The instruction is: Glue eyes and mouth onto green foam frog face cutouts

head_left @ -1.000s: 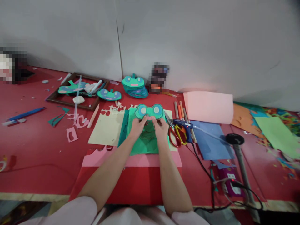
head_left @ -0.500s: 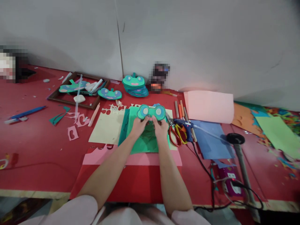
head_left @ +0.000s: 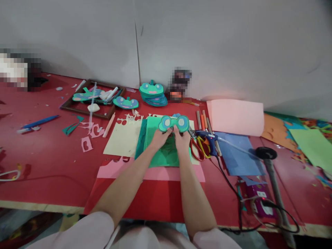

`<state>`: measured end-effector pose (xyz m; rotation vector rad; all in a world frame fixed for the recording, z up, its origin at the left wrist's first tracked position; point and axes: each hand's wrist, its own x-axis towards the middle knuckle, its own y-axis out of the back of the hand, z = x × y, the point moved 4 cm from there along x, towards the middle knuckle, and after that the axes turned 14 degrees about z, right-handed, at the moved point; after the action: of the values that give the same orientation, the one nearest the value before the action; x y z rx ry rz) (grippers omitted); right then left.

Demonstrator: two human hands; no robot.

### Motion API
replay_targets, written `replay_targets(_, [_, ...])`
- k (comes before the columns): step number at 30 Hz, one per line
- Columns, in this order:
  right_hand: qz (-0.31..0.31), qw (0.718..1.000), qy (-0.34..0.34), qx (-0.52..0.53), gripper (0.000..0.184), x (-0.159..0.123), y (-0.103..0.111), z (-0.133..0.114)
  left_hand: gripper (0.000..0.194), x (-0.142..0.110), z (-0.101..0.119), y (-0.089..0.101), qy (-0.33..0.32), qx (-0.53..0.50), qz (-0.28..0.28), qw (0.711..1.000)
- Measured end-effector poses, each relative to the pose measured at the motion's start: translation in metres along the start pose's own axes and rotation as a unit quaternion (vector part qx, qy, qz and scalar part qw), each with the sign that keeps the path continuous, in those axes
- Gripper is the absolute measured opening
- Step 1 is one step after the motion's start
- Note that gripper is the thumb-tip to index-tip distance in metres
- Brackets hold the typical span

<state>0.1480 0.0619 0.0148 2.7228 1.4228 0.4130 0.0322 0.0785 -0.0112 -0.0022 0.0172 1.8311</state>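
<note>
Between my two hands is a green frog-face cutout (head_left: 174,122) with blue eyes and white circles in them. My left hand (head_left: 162,137) pinches its lower left part, and my right hand (head_left: 182,139) pinches its lower right part. Both thumbs meet at the middle of the lower edge and cover the mouth area. Below the hands lie green sheets (head_left: 158,159) on cream and pink sheets. Just right of my right hand are red-handled scissors (head_left: 197,150), yellow-handled scissors (head_left: 204,148) and a blue glue gun (head_left: 212,142).
A stack of frog faces (head_left: 152,94) stands by the wall, with another frog face (head_left: 126,102) beside a brown frame (head_left: 89,113) holding pens. To the right are pink paper (head_left: 236,117), blue paper (head_left: 240,159), a black-headed mallet (head_left: 266,153), a purple power strip (head_left: 259,200) and cables.
The whole scene has shifted slightly right in view as the camera turned. Both hands keep their pinch on the frog-face cutout, with little movement over the green sheets.
</note>
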Motion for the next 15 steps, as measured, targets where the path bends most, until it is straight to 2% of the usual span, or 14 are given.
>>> replay_targets(4, [0.002, 0.999, 0.042, -0.013, 0.030, 0.000, 0.000, -0.009, 0.028, 0.002, -0.006, -0.001, 0.003, -0.064, 0.006, 0.998])
replay_targets(8, [0.008, 1.000, 0.025, -0.015, 0.031, -0.001, -0.001, -0.009, 0.034, 0.002, -0.009, -0.003, 0.020, -0.106, 0.003, 0.994])
replay_targets(15, [0.001, 1.000, -0.007, -0.020, 0.032, -0.003, -0.001, -0.007, 0.031, -0.004, 0.004, 0.003, 0.005, -0.055, -0.008, 0.998])
